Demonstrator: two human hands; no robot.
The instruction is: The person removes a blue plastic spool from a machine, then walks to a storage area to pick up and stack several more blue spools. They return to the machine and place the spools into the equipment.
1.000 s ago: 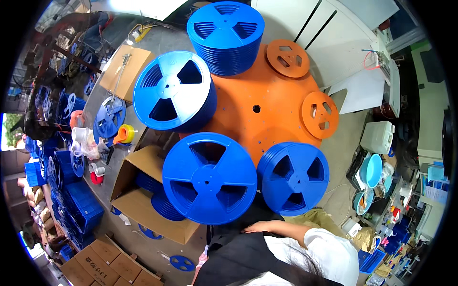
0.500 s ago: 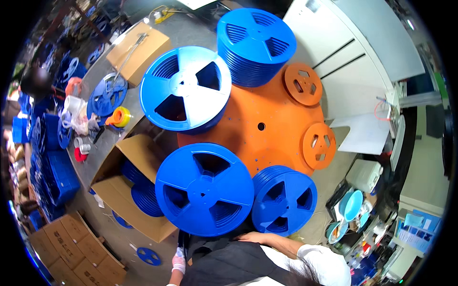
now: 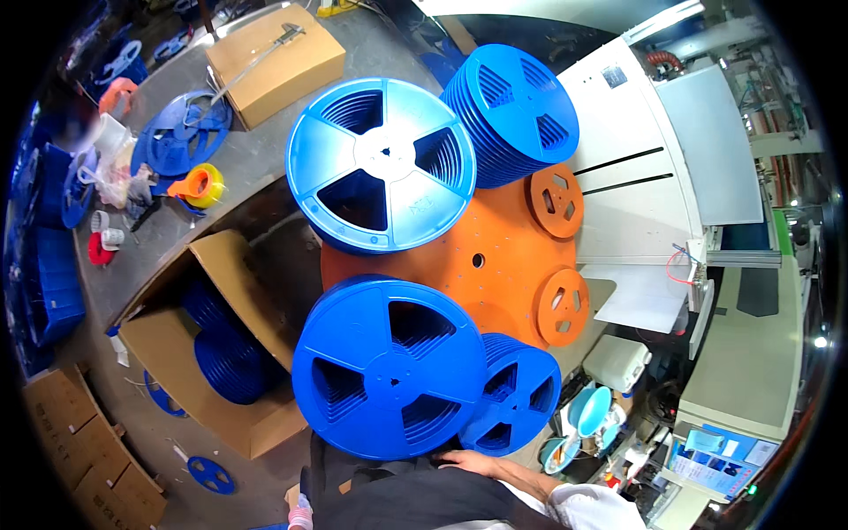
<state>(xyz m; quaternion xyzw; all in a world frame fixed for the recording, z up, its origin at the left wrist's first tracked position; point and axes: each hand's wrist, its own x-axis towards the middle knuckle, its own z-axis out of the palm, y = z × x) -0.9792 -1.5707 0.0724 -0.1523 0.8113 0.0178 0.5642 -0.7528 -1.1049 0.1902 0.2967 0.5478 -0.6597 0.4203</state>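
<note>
Fingers of the right hand (image 3: pixel 466 460) lie flat, holding nothing, under the nearest blue reel stack (image 3: pixel 389 367) on the orange turntable (image 3: pixel 508 265); left hand unseen. Stacking seems underway; gripping a reel would need both hands.

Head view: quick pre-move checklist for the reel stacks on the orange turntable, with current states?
1. Right hand at the near edge by the near large blue reel stack: ok; contact cannot tell.
2. Left hand in view: not ok, not visible.
3. Small blue reel stack sits beside the near large one, partly overlapped by it: ok.
4. Two small orange hubs bare on the orange turntable: ok.
5. Open cardboard box holds blue reels: ok.
6. Far stacks upright: cannot tell, fisheye bends them.
</note>
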